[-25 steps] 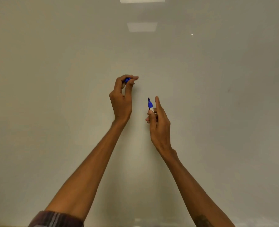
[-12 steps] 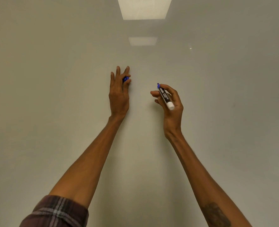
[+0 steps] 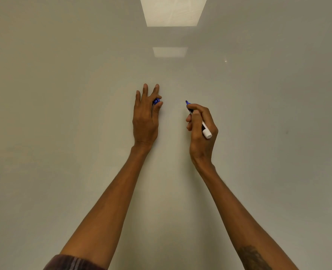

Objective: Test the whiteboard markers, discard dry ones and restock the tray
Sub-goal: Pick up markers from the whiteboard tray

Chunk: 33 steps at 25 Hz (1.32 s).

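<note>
The blue marker (image 3: 207, 132) is pinched in the curled fingers of the right hand (image 3: 202, 131), centre-right of frame; tip contact with the whiteboard (image 3: 258, 152) can't be told. Its cap (image 3: 156, 101) is pinched in the left hand (image 3: 145, 117) at centre, other fingers spread; the tip should probably be pressed lightly and dragged slowly so faint ink gets noticed.

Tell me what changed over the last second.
The right hand moved away from the left hand and turned the marker from upright into a writing grip, tip aimed up-left at the board. The left hand straightened its fingers. Unchanged: it holds the cap; no new mark on the board.
</note>
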Tool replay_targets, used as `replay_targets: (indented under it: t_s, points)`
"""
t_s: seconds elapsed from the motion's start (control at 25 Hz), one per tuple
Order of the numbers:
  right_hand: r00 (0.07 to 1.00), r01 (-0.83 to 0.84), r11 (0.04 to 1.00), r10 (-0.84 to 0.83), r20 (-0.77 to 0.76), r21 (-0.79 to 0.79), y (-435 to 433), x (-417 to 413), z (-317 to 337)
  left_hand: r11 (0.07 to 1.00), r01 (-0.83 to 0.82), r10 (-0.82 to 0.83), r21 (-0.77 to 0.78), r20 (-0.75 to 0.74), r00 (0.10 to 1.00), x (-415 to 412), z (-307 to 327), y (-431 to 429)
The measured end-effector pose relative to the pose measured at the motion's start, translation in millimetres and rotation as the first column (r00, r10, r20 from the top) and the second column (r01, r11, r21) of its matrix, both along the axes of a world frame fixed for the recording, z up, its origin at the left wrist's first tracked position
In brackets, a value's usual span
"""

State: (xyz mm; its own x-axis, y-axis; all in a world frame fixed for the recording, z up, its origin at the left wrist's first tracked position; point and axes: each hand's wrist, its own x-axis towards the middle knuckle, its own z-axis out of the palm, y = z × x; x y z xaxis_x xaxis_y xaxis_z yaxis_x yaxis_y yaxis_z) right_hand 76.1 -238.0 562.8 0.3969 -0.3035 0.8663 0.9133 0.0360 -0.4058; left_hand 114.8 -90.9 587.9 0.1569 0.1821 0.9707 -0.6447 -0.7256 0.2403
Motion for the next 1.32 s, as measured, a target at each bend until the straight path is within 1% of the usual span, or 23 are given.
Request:
replay_targets:
  t_s: [0.12,0.24,0.32,0.36,0.44,0.64,0.76,0.92,1.04,1.2,1.32]
  points:
    - [0.99,0.128,0.991,-0.125,0.064,-0.044,1,1,7,0.999,-0.044,0.042,0.023,0.084,0.996,2,-1,2]
    - [0.956,0.262,0.962,-0.246,0.161,-0.081,2,7,12,0.995,-0.066,0.049,0.07,0.224,0.973,0,0,1]
    - [0.927,0.334,0.938,-0.31,0.209,-0.09,4,13,16,0.986,-0.129,0.09,0.107,0.312,0.946,1,-1,1]
    - [0.915,0.364,0.927,-0.337,0.224,-0.092,4,16,18,0.981,-0.159,0.113,0.111,0.34,0.934,3,-1,2]
    - [0.891,0.414,0.905,-0.38,0.249,-0.102,6,19,20,0.98,-0.169,0.119,0.106,0.367,0.922,9,-2,6]
    - [0.859,0.468,0.878,-0.424,0.287,-0.104,9,21,17,0.969,-0.216,0.154,0.116,0.399,0.904,16,-2,13]
    - [0.857,0.471,0.876,-0.426,0.289,-0.104,8,22,15,0.971,-0.222,0.169,0.095,0.389,0.906,16,-3,13]
    - [0.84,0.499,0.86,-0.449,0.306,-0.108,9,26,14,0.966,-0.217,0.151,0.138,0.377,0.914,19,-4,13]
    - [0.826,0.522,0.845,-0.466,0.318,-0.114,10,29,18,0.965,-0.225,0.166,0.136,0.349,0.922,22,-4,14]
    - [0.785,0.592,0.79,-0.521,0.334,-0.159,11,29,8,0.961,-0.237,0.175,0.143,0.348,0.921,21,-4,13]
    - [0.749,0.653,0.742,-0.603,0.273,-0.151,13,22,-20,0.972,-0.2,0.149,0.119,0.344,0.927,16,-4,11]
